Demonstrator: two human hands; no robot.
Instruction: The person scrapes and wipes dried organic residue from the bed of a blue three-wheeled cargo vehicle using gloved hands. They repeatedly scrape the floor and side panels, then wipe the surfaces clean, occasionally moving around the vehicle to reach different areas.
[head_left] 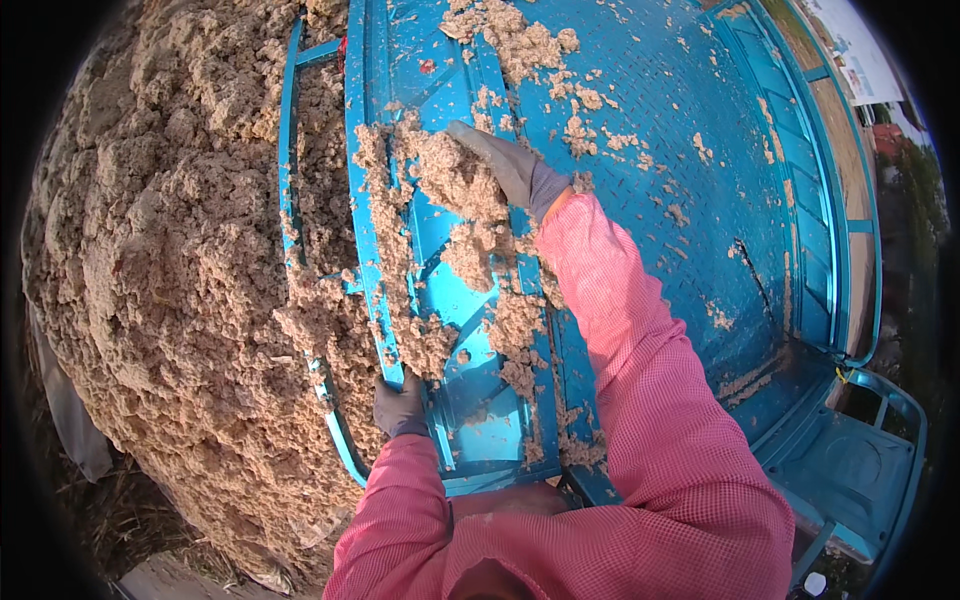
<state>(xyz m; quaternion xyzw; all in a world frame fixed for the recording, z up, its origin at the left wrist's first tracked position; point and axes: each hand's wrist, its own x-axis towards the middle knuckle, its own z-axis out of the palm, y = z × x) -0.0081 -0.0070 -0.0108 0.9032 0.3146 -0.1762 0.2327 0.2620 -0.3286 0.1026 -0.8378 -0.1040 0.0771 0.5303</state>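
Note:
My left hand (400,405), in a dark grey glove, is closed round the edge rail of a blue metal side panel (470,350) at its near end. Farther up the panel is my right hand (510,170), gloved too, with its visible fingers stretched out. Its inner side rests against a clump of crumbly, light brown material (455,180); part of the hand is hidden there. More of the material lies in lumps along the panel's ribs. Both my forearms are in pink checked sleeves.
A large heap of the same crumbly material (180,270) rises on the left, against a blue tubular rail (287,180). To the right lies a blue textured cargo bed (650,170) with scattered crumbs. Its far side panel (800,190) stands beyond, and a blue seat-like part (845,460) is at lower right.

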